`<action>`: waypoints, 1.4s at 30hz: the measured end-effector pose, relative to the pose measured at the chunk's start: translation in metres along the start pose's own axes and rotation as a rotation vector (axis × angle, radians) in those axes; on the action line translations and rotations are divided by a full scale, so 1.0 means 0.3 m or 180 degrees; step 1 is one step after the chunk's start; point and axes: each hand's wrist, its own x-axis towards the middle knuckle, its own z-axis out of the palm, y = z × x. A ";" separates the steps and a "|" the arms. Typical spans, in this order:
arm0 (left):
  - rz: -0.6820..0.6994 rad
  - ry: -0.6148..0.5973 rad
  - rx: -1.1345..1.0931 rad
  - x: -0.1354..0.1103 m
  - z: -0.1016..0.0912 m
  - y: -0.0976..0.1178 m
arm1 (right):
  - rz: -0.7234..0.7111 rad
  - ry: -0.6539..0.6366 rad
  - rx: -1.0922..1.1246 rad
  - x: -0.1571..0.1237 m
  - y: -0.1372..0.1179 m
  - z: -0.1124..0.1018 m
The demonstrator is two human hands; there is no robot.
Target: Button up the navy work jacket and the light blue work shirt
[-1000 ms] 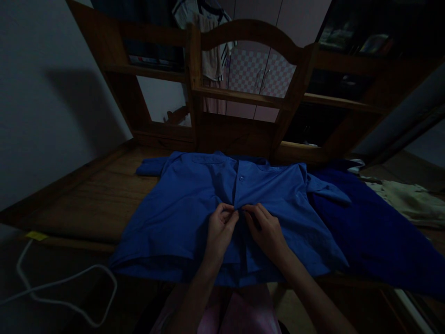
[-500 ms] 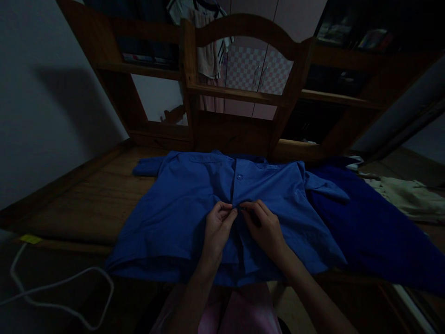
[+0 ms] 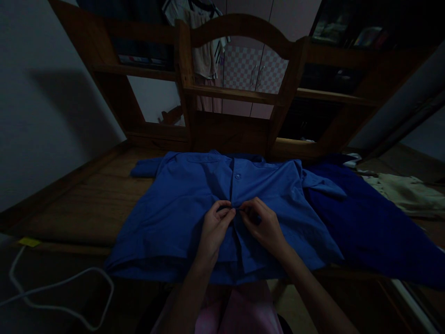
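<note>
A blue button-up shirt (image 3: 177,208) lies front side up on a wooden desk (image 3: 86,199), its collar toward the back. One round button (image 3: 238,176) shows on the upper placket. Below it, my left hand (image 3: 216,225) pinches the placket edge between thumb and fingers. Close beside it on the right, my right hand (image 3: 260,222) also pinches the placket, fingertips nearly meeting the left ones. Whatever button or buttonhole sits between the fingertips is hidden. Under both hands the placket's lower part hangs slightly parted.
Dark blue cloth (image 3: 368,227) lies to the right of the shirt. A wooden shelf frame (image 3: 229,95) rises behind the desk. At lower left hangs a white cable (image 3: 62,287) near a yellow tag (image 3: 29,241). Pale cloth (image 3: 399,190) lies at far right.
Both hands keep pinching the placket at nearly the same spot, with small finger shifts. The whole view has moved slightly.
</note>
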 end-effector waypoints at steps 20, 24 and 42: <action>-0.0372 -0.0110 -0.0514 0.007 -0.010 0.039 | -0.0025 0.0091 0.0041 -0.013 -0.034 -0.014; -0.0250 -0.0151 -0.0434 0.006 -0.011 0.035 | -0.0034 0.0085 0.0002 -0.014 -0.031 -0.009; 0.0053 -0.0185 -0.0151 0.001 0.000 0.026 | -0.0413 0.0000 0.0016 -0.028 0.004 -0.004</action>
